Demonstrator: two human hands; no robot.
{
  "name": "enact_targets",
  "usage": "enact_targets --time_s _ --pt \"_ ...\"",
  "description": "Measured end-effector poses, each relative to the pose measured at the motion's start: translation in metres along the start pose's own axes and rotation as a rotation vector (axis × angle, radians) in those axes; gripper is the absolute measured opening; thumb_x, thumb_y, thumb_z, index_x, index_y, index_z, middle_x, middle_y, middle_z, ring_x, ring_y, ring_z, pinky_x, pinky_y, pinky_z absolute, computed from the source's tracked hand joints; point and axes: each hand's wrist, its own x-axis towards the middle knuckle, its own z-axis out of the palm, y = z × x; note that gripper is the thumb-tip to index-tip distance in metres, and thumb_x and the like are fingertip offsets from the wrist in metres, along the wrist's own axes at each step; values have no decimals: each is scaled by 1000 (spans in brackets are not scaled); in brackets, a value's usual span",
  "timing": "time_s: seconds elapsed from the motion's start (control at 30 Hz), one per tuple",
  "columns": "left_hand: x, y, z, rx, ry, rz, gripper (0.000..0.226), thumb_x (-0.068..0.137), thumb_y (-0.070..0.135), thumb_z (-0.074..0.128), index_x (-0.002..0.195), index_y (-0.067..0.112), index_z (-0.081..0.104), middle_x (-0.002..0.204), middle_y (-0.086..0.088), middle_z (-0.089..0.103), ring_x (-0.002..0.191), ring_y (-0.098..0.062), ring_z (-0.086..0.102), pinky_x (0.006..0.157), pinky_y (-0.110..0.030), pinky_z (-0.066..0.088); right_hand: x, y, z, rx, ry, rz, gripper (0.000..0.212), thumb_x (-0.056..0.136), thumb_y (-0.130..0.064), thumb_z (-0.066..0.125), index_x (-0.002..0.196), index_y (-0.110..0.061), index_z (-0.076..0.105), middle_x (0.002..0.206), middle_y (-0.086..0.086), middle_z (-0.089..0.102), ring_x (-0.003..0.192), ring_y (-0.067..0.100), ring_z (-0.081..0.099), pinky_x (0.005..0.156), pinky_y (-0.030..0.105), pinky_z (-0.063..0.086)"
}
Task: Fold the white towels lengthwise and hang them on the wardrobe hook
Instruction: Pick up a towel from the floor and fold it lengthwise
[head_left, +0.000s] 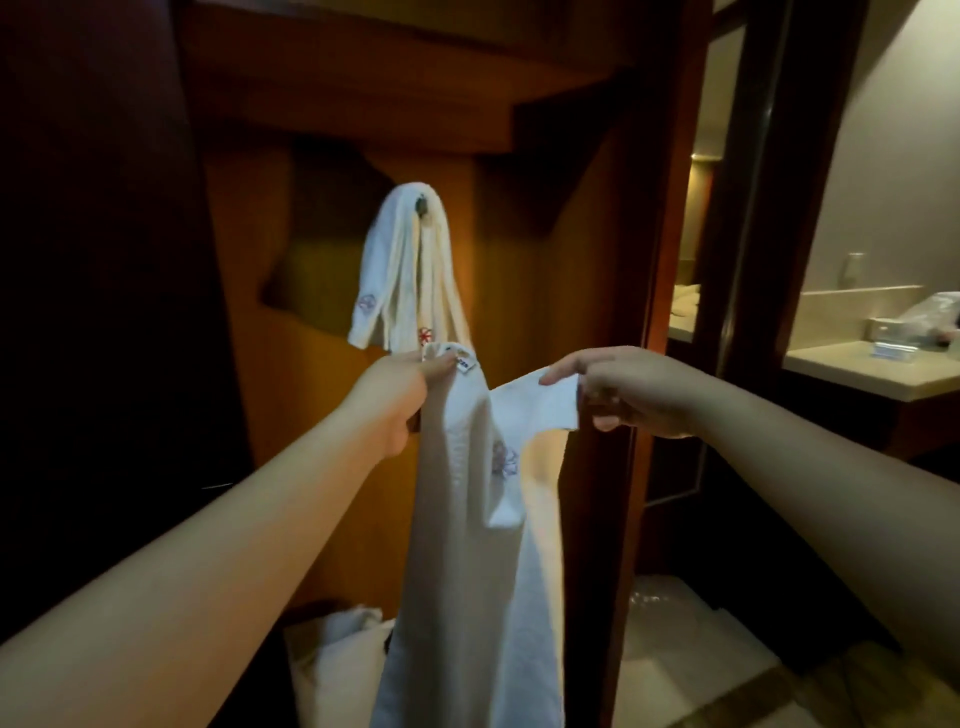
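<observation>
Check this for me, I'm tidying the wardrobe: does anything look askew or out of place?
The hung towels drape unevenly over the hook, the ends at different heights. More white cloth lies crumpled on the wardrobe floor. The towel in both hands isn't folded yet.

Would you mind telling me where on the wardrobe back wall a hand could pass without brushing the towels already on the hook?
The hook is crowded: hung towels drape over it on both sides. Bare wood panel lies to their right, up to the door frame. Below them, the left hand and right hand stretch the held towel across.
</observation>
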Motion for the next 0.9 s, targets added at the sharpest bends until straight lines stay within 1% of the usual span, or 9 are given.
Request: enact_targets --time_s 0.1,0.2,0.27,0.37,0.5,0.6,0.67,0.8,0.9 --pt "-13 7 -10 41 -37 69 20 95 26 68 109 12 74 102 -8 77 101 -30 72 90 -43 56 -1 -24 32 -211 -59 -154 24 85 -19 63 102 -33 74 94 -12 74 68 -4 64 55 13 46" --pt "-22 12 -20 95 -92 110 25 95 31 67 113 15 73 104 -6 77 102 -25 73 96 -44 54 4 -40 61 -386 104 -288 6 94 -31 66 97 -34 71 86 -20 74 77 -6 67 57 8 45" --pt "-26 14 -25 113 -93 113 28 94 35 67 117 20 73 114 -5 75 112 -25 68 105 -49 48 9 -45 75 -446 200 -352 8 95 -39 64 92 -33 69 82 -18 74 77 -6 67 62 11 46" --pt "-33 18 -29 93 -88 128 19 94 31 64 105 28 78 121 -4 72 126 -28 58 111 -54 40 17 -50 89 -452 307 -373 10 95 -41 63 88 -34 65 79 -15 71 75 -6 64 66 17 47" --pt "-39 25 -33 74 -164 157 21 90 22 65 107 23 79 106 -6 77 109 -27 69 95 -44 51 27 -55 97 -475 409 -353 17 92 -48 65 84 -33 66 74 -13 70 69 -5 63 60 15 43" --pt "-41 29 -37 15 -206 155 24 94 20 62 113 16 76 107 -11 76 101 -26 73 86 -40 55 32 -59 102 -502 450 -363 19 90 -50 66 79 -34 64 70 -13 68 69 -11 60 55 12 38" --pt "-43 30 -40 -35 -220 150 27 97 19 58 117 10 73 107 -15 75 100 -28 73 83 -39 56 34 -61 104 -516 459 -367 19 89 -50 67 78 -35 63 70 -13 66 67 -6 61 55 13 39" --pt "-44 30 -41 -104 -202 127 27 100 21 53 114 7 72 102 -13 77 91 -26 75 65 -30 58 37 -64 105 -553 464 -380 20 89 -49 67 78 -33 64 73 -11 66 69 2 62 57 16 41" --pt "-44 30 -38 -129 -215 124 33 101 35 54 117 11 69 101 -8 77 92 -23 75 69 -32 59 38 -66 107 -591 493 -377 22 90 -50 66 75 -35 60 73 -12 64 70 2 61 56 18 41"
